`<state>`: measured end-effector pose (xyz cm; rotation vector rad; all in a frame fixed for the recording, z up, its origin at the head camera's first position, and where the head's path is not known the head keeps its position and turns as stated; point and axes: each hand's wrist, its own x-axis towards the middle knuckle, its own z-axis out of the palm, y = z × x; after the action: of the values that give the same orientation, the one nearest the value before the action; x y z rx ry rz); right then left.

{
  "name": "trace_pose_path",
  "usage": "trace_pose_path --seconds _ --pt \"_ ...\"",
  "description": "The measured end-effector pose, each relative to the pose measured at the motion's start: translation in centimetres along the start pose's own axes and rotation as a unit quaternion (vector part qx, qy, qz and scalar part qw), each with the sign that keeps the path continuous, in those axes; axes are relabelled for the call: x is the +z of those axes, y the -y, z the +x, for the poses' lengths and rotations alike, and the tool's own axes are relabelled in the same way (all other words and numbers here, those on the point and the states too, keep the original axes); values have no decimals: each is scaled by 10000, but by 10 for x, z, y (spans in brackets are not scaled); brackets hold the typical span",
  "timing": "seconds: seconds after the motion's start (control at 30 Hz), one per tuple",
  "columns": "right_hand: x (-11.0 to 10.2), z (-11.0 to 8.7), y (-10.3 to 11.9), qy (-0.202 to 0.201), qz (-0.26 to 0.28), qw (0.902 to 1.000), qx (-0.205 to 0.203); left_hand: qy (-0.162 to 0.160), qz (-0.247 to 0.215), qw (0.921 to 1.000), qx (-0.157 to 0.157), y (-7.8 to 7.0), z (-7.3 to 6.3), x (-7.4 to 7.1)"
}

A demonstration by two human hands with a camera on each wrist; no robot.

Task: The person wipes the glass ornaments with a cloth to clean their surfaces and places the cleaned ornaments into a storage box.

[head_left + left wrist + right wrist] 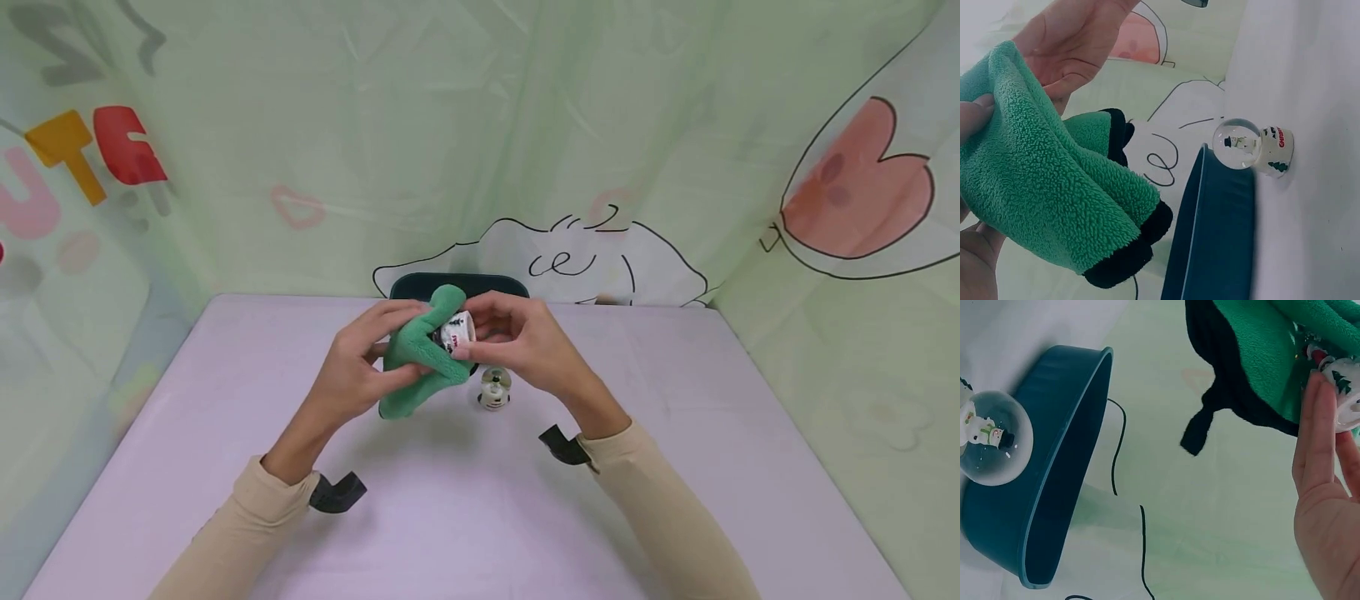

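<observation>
I see L hand (pixel 354 360) gripping green towel (pixel 416 343), R hand (pixel 528 340) pinching snow globe (pixel 455 332), prob. steadying it; 2nd globe (pixel 495 390) at its 5 o'clock.

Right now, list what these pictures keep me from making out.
Head: glass of the held globe, mostly hidden by the cloth.
Head: most of the tub, behind cloth and right hand.
Left wrist: the held globe, hidden by the cloth.
Right wrist: base of the standing globe, mostly cut by the left edge.
</observation>
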<state>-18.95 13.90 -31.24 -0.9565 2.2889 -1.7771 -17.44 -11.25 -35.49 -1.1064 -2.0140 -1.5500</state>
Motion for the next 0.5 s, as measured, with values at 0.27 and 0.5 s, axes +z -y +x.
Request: trace_pose_path --seconds 0.27,0.5 --pt "0 0 -3 260 191 9980 -544 -152 -611 9971 -429 -1 0 -2" --pt "2 0 -8 192 -140 9933 -1127 -243 -729 9943 -746 -2 0 -4"
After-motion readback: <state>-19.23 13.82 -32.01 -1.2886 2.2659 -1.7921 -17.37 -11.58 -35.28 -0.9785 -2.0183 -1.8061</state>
